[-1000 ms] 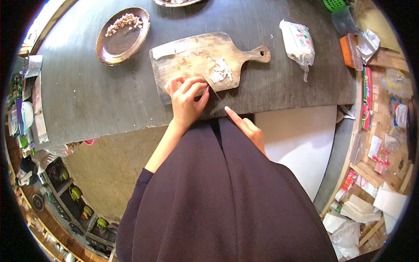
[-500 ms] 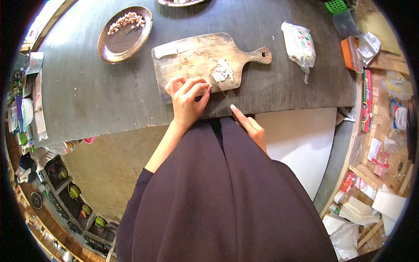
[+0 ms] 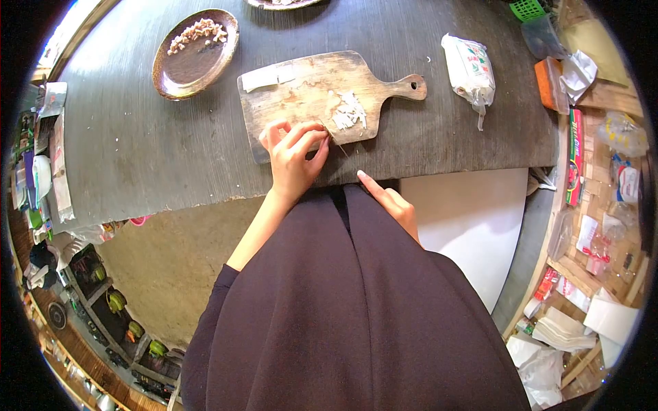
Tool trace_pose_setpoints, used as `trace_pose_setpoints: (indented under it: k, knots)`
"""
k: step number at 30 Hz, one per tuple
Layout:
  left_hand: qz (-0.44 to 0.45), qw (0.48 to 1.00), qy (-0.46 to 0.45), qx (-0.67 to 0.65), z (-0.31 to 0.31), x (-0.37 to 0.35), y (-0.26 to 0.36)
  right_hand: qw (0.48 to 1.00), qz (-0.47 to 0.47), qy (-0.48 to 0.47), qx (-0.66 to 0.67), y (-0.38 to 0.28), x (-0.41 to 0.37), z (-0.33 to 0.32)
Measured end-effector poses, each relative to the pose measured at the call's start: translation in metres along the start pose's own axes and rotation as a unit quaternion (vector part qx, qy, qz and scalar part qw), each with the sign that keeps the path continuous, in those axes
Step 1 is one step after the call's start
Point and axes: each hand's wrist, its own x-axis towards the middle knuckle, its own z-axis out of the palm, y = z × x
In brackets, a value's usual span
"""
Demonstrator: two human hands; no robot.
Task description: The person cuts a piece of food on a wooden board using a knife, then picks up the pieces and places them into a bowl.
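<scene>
My left hand (image 3: 295, 154) rests on the lower edge of a wooden cutting board (image 3: 308, 89), its fingertips pinched on a small white piece that is mostly hidden. By those fingertips a thin knife blade (image 3: 340, 146) is seen nearly edge-on. My right hand (image 3: 392, 203) is at the table's front edge, index finger stretched along the knife; the handle is hidden under the hand. Small white cut pieces (image 3: 350, 111) lie on the board's right part. Larger white pieces (image 3: 269, 77) lie at its upper left.
A brown plate (image 3: 192, 68) with chopped bits stands at the upper left. Part of another plate (image 3: 284, 3) shows at the top. Right of the board lies a white plastic packet (image 3: 470, 72). An orange sponge (image 3: 550, 83) is at the table's right side.
My right hand has moved slightly down and left, and the blade has shifted with it. My left hand stays nearly in place.
</scene>
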Motion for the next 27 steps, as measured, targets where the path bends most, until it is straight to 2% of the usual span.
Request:
trace_pose_setpoints:
  k: [21, 25, 27]
  knots:
    - [0.007, 1.0, 0.006, 0.007, 0.0, 0.001, 0.001, 0.999, 0.022, -0.026, -0.017, -0.003, 0.005, 0.005]
    - [0.003, 1.0, 0.008, 0.011, -0.001, 0.001, 0.003, 1.0, 0.015, -0.003, 0.009, 0.0, 0.001, 0.004]
    - [0.0, 1.0, 0.008, 0.006, 0.0, 0.001, 0.002, 1.0, -0.007, -0.001, -0.023, 0.008, -0.003, 0.008]
